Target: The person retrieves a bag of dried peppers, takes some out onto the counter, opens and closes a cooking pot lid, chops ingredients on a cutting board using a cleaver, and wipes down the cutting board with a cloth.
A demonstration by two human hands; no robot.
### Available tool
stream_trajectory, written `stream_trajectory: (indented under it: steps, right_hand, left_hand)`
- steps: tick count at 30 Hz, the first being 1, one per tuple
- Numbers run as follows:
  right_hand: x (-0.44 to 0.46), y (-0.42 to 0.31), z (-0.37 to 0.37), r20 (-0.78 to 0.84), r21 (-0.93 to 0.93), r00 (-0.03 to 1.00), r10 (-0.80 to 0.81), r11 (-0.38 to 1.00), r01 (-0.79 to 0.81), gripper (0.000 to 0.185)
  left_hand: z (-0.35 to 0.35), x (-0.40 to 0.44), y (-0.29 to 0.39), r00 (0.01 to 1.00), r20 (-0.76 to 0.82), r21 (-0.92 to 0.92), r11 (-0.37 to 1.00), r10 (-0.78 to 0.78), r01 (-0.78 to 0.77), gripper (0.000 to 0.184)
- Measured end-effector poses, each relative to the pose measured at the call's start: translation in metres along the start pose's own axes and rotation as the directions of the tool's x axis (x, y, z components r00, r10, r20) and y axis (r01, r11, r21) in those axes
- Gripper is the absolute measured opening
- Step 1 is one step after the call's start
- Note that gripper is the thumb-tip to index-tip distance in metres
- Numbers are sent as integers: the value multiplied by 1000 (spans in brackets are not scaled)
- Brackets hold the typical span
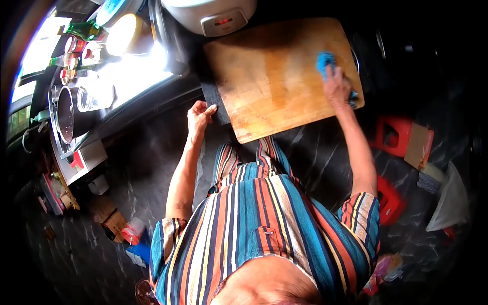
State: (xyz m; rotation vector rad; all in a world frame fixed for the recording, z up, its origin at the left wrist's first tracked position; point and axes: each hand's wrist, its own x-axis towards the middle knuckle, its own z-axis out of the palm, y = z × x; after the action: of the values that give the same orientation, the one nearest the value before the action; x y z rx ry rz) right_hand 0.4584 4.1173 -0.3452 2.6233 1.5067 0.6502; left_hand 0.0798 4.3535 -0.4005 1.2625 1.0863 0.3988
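Observation:
My right hand [337, 90] presses a bright blue cloth [325, 62] onto a large wooden cutting board [274, 86], close to its right edge. Part of the cloth sticks out ahead of my fingers, and a bit of blue shows by the wrist. The wood has paler and darker patches that look damp. On the other side, my left hand [200, 118] is at the dark counter edge [217, 104] left of the board. Its fingers are curled in, the thumb tip by the edge; whether anything is between them is hidden.
A white rice cooker [216, 15] stands behind the board. At the left are a dark pot [65, 114], a clear plastic container [94, 96] and several bottles and jars [76, 46]. Red stools [394, 136] and cardboard boxes [113, 223] sit on the dark floor.

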Motion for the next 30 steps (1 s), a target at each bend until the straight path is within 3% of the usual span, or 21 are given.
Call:
stream_trajectory:
  steps: [2, 4, 7, 8, 9, 11, 13, 15, 17, 18, 20, 24, 26, 27, 29, 30]
  right_hand:
    - [27, 36, 8, 128, 68, 958, 256, 962, -266, 33]
    - [57, 64, 23, 96, 65, 913, 397, 913, -404, 31]
    - [101, 74, 54, -10, 98, 895, 447, 891, -444, 31]
    - [116, 66, 59, 63, 81, 868, 492, 865, -496, 33]
    - [127, 49, 53, 78, 203, 851, 519, 828, -524, 34]
    - [139, 10, 64, 88, 256, 883, 461, 846, -467, 37]
    - [144, -39, 67, 112, 232, 951, 288, 923, -307, 36]
    - [138, -102, 44, 239, 243, 969, 58, 963, -118, 31]
    - [127, -148, 20, 136, 235, 979, -155, 964, 120, 29]
    - [112, -164, -5, -57, 223, 972, -230, 946, 237, 28]
    - [91, -189, -27, -180, 207, 934, -307, 917, 341, 28]
    - [54, -199, -46, -263, 362, 863, -432, 785, 503, 30]
    - [49, -190, -50, -251, 449, 850, -463, 722, 526, 30]
    - [49, -189, -42, -74, 599, 921, -383, 721, 348, 23]
    - [68, -167, -40, -217, 755, 972, -86, 617, 223, 14]
    - [81, -145, -57, 36, 758, 999, -14, 652, -18, 15]
  left_hand:
    - [1, 0, 1, 1000, -16, 14, 1000, 10, -9, 21]
    - [3, -1, 6, 1000, -16, -16, 1000, 11, -11, 20]
    - [1, -1, 5, 1000, 2, -22, 1000, 11, -11, 20]
    - [3, 0, 7, 1000, -1, -22, 1000, 11, -11, 20]
    - [5, -2, 11, 1000, -7, -32, 999, 7, -7, 20]
    - [4, -2, 12, 1000, -12, -39, 999, -4, 4, 21]
    - [3, 0, 5, 1000, -3, -71, 997, 21, -21, 22]
    - [5, -2, 7, 1000, -3, -65, 998, 10, -10, 22]
    - [2, 1, 3, 1000, 3, -54, 998, 15, -14, 22]
    - [4, 0, 7, 1000, 2, -61, 998, 16, -15, 22]
    - [5, -3, 10, 1000, -14, -33, 999, 0, -1, 18]
    - [1, -3, 2, 1000, 8, -226, 974, -28, 29, 14]
    - [3, -3, 3, 999, -48, -97, 995, -25, 20, 12]
    - [4, -6, -1, 998, -59, -154, 988, -25, 15, 12]
    - [3, -9, -12, 998, -65, -224, 974, -14, -1, 15]
    - [1, -16, -18, 997, -73, -226, 974, -24, 6, 15]
